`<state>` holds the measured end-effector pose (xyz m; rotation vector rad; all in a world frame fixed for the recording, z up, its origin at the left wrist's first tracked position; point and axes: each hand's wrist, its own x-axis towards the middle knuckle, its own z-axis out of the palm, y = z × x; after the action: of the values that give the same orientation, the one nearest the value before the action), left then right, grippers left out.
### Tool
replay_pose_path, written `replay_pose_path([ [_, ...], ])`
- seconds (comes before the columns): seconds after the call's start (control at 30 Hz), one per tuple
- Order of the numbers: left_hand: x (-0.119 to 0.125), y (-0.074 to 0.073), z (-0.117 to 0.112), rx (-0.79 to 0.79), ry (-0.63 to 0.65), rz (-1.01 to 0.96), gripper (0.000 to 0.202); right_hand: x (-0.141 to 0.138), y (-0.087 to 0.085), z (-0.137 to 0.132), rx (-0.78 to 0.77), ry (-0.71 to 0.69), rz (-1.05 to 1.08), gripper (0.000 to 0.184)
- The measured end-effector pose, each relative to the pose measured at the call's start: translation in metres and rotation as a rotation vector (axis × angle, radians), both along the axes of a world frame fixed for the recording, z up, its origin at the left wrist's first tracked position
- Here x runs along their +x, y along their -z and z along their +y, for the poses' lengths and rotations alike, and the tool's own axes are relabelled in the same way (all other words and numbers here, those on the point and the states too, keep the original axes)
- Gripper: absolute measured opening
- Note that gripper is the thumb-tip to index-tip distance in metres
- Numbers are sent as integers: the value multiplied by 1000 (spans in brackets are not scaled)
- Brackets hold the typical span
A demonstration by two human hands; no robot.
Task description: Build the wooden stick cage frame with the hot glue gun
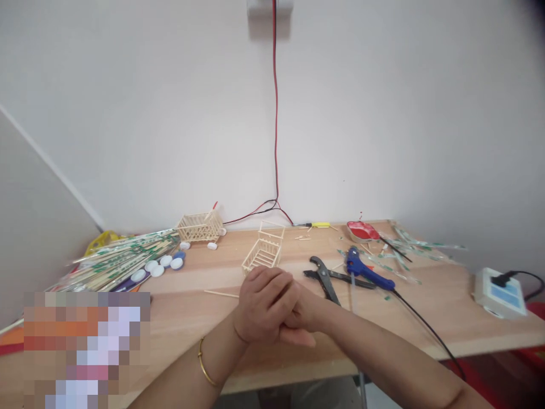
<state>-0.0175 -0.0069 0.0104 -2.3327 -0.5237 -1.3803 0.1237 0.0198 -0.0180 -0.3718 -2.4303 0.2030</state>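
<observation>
My left hand (pixel 261 298) lies over my right hand (pixel 298 326), the two clasped together on the wooden table (pixel 191 318) near its front edge. Neither hand holds an object; the right hand's fingers are mostly hidden under the left. A gold bangle sits on my left wrist. Just beyond my hands stands a small basket (pixel 263 254) built of thin wooden sticks. A single loose stick (pixel 221 293) lies to the left of my hands. Black-handled pliers (pixel 326 278) and a blue glue gun (pixel 367 271) rest to the right, close to my right forearm.
A second stick basket (pixel 200 226) stands at the back. Packets of wrapped sticks (pixel 119 258) and white bottle caps (pixel 157 267) fill the left. A red dish (pixel 363 230), torn wrappers, a white power strip (pixel 500 292) and a red-black wire on the wall are also here.
</observation>
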Motion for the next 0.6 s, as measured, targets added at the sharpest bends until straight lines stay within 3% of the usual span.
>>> replay_pose_path([
  [0.1, -6, 7, 13, -50, -7, -6, 73, 4, -11, 8, 20, 11, 90, 21],
  [0.2, -6, 13, 20, -117, 21, -8, 76, 7, -15, 10, 58, 49, 202, 17],
  [0.4, -1, 15, 14, -317, 39, -86, 49, 10, -12, 12, 56, 15, 306, 28],
  [0.5, -3, 19, 13, -434, -32, -160, 23, 11, -19, 11, 39, 148, 261, 26],
  [0.6, -7, 25, 17, -503, -175, -165, 29, 17, -25, 13, 3, 376, 363, 28],
])
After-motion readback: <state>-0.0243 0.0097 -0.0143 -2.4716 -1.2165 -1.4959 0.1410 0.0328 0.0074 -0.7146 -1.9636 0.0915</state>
